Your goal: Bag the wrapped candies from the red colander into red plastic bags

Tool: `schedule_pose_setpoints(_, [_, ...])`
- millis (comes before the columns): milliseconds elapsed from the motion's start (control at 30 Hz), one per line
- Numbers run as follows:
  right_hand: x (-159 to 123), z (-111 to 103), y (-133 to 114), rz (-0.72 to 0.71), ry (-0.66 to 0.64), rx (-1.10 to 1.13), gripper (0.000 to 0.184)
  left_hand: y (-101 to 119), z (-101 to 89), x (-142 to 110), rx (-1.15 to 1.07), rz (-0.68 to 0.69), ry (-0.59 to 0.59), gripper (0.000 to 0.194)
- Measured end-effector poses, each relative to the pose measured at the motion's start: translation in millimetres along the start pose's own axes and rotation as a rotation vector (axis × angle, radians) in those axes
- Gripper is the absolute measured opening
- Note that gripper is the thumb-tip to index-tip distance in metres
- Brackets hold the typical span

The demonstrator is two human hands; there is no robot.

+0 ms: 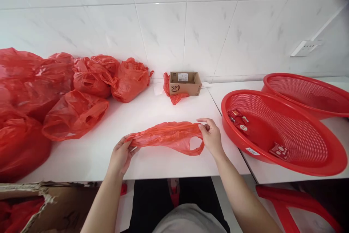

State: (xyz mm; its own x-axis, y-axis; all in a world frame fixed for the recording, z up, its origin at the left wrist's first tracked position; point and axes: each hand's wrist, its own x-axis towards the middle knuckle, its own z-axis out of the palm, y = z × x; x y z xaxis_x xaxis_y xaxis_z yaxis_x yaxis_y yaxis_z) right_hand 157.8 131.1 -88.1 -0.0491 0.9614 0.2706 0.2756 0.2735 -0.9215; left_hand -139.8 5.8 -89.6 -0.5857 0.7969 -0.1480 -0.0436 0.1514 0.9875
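A thin red plastic bag (166,135) is stretched flat between my two hands, just over the white table. My left hand (122,153) pinches its gathered end. My right hand (210,135) grips the opposite end by the handle side, thumb on top, where a handle loop hangs open. The bag looks flat and without contents. Beyond it, by the wall, stands a small open cardboard box (185,88) with a scrap of red plastic (178,97) at its front and left side.
Filled red bags (131,80) crowd the table's left side, with a looser open red bag (76,115) in front. Two red colanders (302,127) stand at right, the nearer holding a few small packets (278,150). A torn carton (62,204) sits lower left; a red stool (289,196) lower right.
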Motion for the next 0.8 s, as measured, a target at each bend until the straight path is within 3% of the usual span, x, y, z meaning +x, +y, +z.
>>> schedule_pose_setpoints(100, [3.7,0.6,1.6,-0.026,0.016,-0.035,0.022,9.4,6.5,-22.7,0.156,0.020,-0.022,0.062])
schedule_pose_setpoints(167, [5.8,1.5,1.1,-0.028,-0.019,-0.047,0.025,12.8,19.4,-36.3,0.396,0.206,0.026,0.074])
schedule_pose_setpoints(233, [4.9,2.2,-3.2,-0.101,-0.020,-0.106,0.030,11.2,35.1,-43.4,0.623,0.413,0.028,0.071])
schedule_pose_setpoints(300, [-1.5,4.1,-12.6,-0.252,0.074,-0.200,0.030,5.5,49.5,-43.0,0.682,0.458,-0.038,0.062])
schedule_pose_setpoints(367, [-13.5,9.3,-24.7,-0.421,0.150,-0.234,0.022,-1.1,60.0,-37.7,0.634,0.383,-0.095,0.050])
schedule_pose_setpoints(400, [-20.7,13.8,-30.4,-0.487,0.122,-0.218,0.018,-3.6,63.7,-34.7,0.600,0.343,-0.106,0.044])
schedule_pose_setpoints(467, [-34.5,26.4,-37.7,-0.550,-0.086,-0.178,0.013,-5.3,69.0,-30.5,0.526,0.282,-0.123,0.035])
schedule_pose_setpoints(567, [-43.9,46.7,-35.1,-0.502,-0.401,-0.263,0.013,-0.8,73.6,-29.5,0.351,0.171,-0.181,0.025])
schedule_pose_setpoints(667, [-37.0,52.3,-23.5,-0.424,-0.468,-0.426,0.017,7.4,69.9,-28.0,0.102,0.051,-0.220,0.027])
schedule_pose_setpoints(800, [-18.5,29.5,-12.5,-0.230,-0.536,-0.523,0.037,22.2,43.5,-13.6,-0.207,-0.065,-0.139,0.027])
